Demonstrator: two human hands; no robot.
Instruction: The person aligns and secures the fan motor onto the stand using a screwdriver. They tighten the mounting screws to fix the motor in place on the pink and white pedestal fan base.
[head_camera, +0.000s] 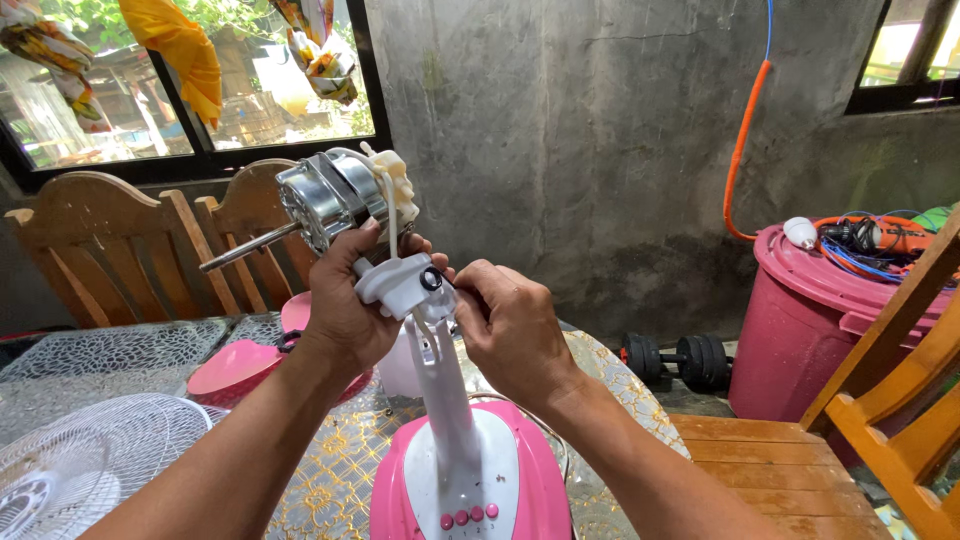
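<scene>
Over on my right the pink bin (800, 330) has its lid piled with tangled wires (865, 245) and a white bulb (800, 232), can't see inside it. My left hand (345, 300) is wrapped around the bare fan motor (335, 200), holding it up at the top of the white neck (440, 385) of the pink fan base (470, 490), while my right hand (510, 325) pinches in at the joint just under the motor, right beside the left. Not much free room: the surface (90, 365) has the white fan grille (80, 455) hanging near its front-left edge and pink blades (235, 365) behind my wrist, wooden chairs (110, 250) crowd the back, another chair (900, 400) sits on my right, and dumbbells (680, 358) lie on the floor by the wall.
</scene>
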